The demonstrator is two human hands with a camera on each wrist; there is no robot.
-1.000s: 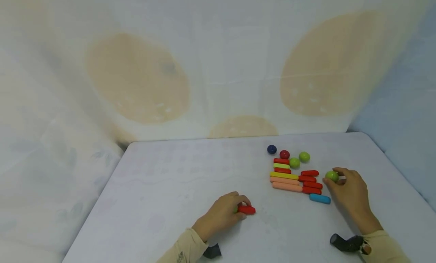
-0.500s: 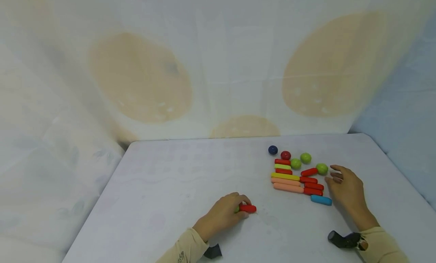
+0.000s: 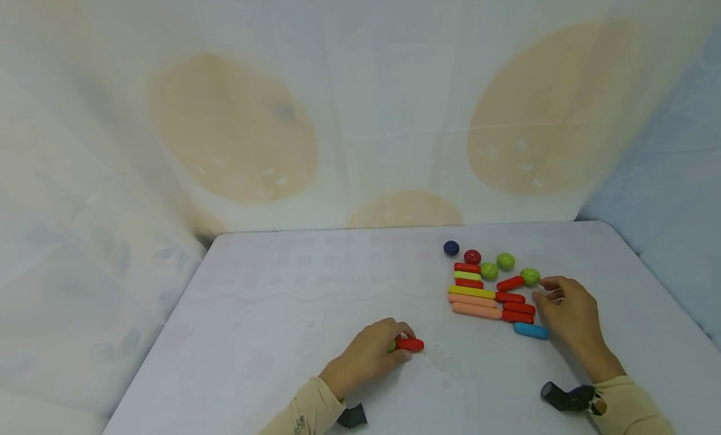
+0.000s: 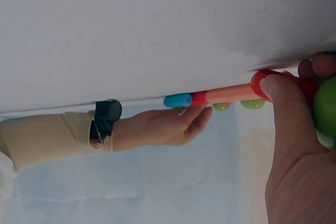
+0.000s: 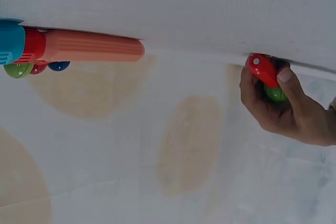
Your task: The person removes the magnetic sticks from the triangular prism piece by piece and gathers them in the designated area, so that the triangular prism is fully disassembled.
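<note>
1. The left hand (image 3: 368, 355) has its fingers curled round a red stick (image 3: 409, 344) and a green ball (image 5: 275, 94), low on the table (image 3: 281, 310).
2. The right hand (image 3: 566, 310) lies relaxed, fingertips just beside another green ball (image 3: 530, 276).
3. Best keep the left grip steady, clear of the row of sticks (image 3: 479, 300).

On my feed, the white table (image 3: 281, 310) carries a cluster of coloured rods (image 3: 489, 294) at right, round balls (image 3: 489, 261) behind them; a short red rod (image 3: 410, 344) lies nearer, left.
</note>
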